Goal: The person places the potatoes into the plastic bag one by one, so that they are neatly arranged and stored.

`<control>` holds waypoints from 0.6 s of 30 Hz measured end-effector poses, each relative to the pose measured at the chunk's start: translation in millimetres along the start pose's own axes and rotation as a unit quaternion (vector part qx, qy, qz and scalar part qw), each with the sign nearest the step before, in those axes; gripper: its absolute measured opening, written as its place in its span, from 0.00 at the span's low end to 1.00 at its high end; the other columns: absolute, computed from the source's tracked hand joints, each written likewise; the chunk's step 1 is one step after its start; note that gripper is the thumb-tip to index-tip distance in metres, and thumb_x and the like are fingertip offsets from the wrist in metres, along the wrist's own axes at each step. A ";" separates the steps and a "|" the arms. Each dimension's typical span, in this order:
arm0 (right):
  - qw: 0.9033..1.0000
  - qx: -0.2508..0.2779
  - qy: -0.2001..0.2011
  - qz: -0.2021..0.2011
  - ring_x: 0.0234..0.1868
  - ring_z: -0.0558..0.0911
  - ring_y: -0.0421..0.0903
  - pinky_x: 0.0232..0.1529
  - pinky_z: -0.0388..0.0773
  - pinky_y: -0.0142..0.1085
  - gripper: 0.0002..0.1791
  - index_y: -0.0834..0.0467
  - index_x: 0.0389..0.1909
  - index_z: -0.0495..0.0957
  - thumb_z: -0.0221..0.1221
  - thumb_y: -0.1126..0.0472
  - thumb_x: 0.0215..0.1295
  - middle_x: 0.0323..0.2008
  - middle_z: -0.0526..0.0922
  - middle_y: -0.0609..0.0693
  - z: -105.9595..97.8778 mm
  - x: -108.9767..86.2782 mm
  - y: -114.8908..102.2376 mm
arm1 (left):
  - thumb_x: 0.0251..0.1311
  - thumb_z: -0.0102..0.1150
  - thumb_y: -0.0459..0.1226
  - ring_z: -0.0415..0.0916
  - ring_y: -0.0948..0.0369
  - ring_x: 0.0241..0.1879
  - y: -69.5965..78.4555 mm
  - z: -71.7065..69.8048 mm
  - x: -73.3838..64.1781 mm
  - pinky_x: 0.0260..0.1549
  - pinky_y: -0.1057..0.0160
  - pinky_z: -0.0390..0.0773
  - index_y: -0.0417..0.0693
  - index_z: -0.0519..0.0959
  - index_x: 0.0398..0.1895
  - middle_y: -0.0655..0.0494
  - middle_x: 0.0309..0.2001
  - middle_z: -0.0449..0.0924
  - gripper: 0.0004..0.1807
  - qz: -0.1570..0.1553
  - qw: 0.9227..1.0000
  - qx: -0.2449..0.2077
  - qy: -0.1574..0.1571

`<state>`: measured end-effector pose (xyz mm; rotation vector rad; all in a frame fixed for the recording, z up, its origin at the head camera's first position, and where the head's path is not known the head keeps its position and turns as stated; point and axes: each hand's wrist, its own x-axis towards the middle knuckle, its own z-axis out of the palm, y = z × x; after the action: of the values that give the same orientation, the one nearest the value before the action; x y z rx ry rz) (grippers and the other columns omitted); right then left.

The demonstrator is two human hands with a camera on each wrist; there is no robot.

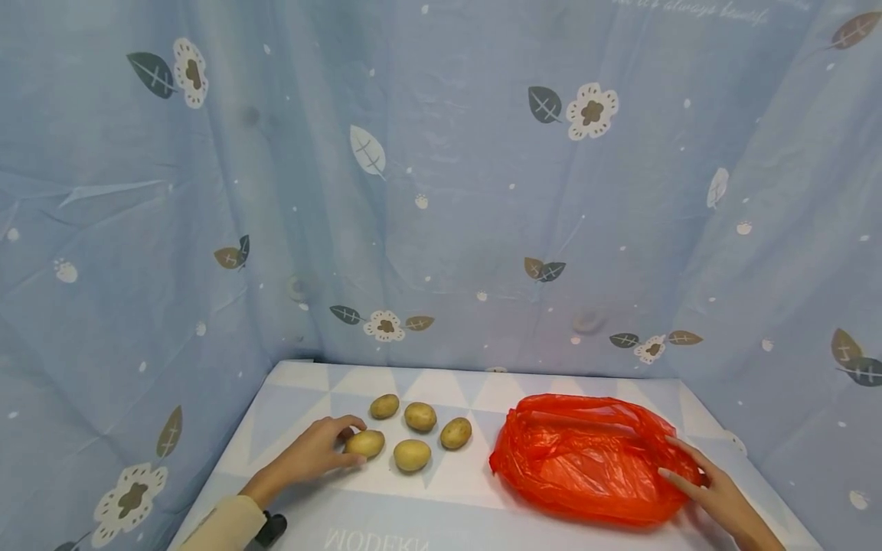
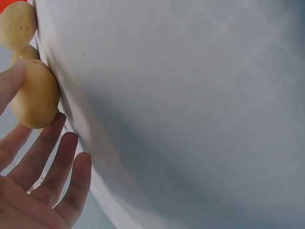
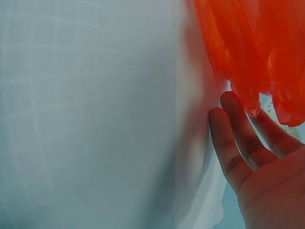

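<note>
Tabletop [image 1: 458, 490]: only the head view shows all five potatoes [image 1: 412, 455].

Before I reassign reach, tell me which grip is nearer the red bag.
Right. The right grip is at the right edge of the red bag; the left grip is well left, at the leftmost potato.

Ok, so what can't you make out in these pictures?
Left wrist view: index fingertip of the left hand, hidden behind the near potato.
Same view: most of the potato beyond, behind that one and the thumb.
Right wrist view: the rest of the red bag, cut off by the top and right edges.
Head view: the start of the writing on the curtain, cut off by the top edge.
</note>
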<state>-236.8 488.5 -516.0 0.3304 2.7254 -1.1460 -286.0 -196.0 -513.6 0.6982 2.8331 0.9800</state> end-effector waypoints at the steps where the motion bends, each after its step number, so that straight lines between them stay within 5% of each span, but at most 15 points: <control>1: 1.000 0.000 0.000 0.000 0.62 0.69 0.72 0.52 0.82 0.54 0.53 0.59 0.81 0.46 0.59 0.33 0.70 0.74 0.51 0.76 -0.1 -0.3 0.2 | 0.54 0.78 0.47 0.78 0.59 0.42 0.5 -0.1 0.2 0.46 0.49 0.77 0.47 0.80 0.58 0.59 0.42 0.84 0.30 0.002 1.000 -0.002 -0.001; 18: 0.999 0.040 -0.004 0.002 0.67 0.63 0.75 0.54 0.81 0.54 0.53 0.59 0.82 0.43 0.59 0.36 0.71 0.76 0.47 0.75 0.8 0.6 -0.9 | 0.55 0.78 0.46 0.76 0.61 0.38 3.1 2.1 5.8 0.37 0.60 0.77 0.48 0.81 0.56 0.57 0.42 0.82 0.27 0.011 0.999 -0.030 -0.015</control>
<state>-237.6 487.4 -516.1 0.3427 2.6755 -1.2557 -289.5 -190.0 -513.0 0.7336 2.7646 1.0432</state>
